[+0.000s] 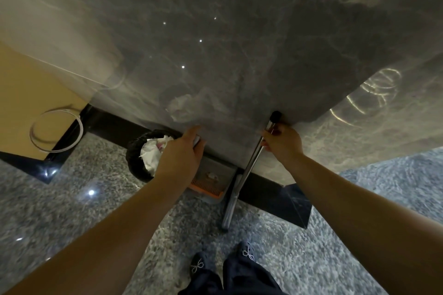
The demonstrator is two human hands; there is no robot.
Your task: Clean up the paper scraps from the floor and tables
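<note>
While I am standing at the wall, my left hand [182,155] is gripping the dustpan [211,181] handle beside the paper-filled bin [143,153], my right hand [281,140] clasping the broom handle [251,163]; a scrap [212,176] is lying in the pan, needing tipping into the bin next

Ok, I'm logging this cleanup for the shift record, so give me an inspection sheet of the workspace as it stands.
Surface: speckled grey floor, glossy; marble wall ahead.
Job's things: dustpan with orange comb edge, a small scrap inside; black waste bin holding crumpled paper; metal pole with black cap.
Clutter: nothing seen on the visible floor.
Grippers: left hand grips the dustpan's handle; right hand grips the pole.
Cables: white looped cable at left.
Surroundings: black skirting; the person's dark shoes below.
</note>
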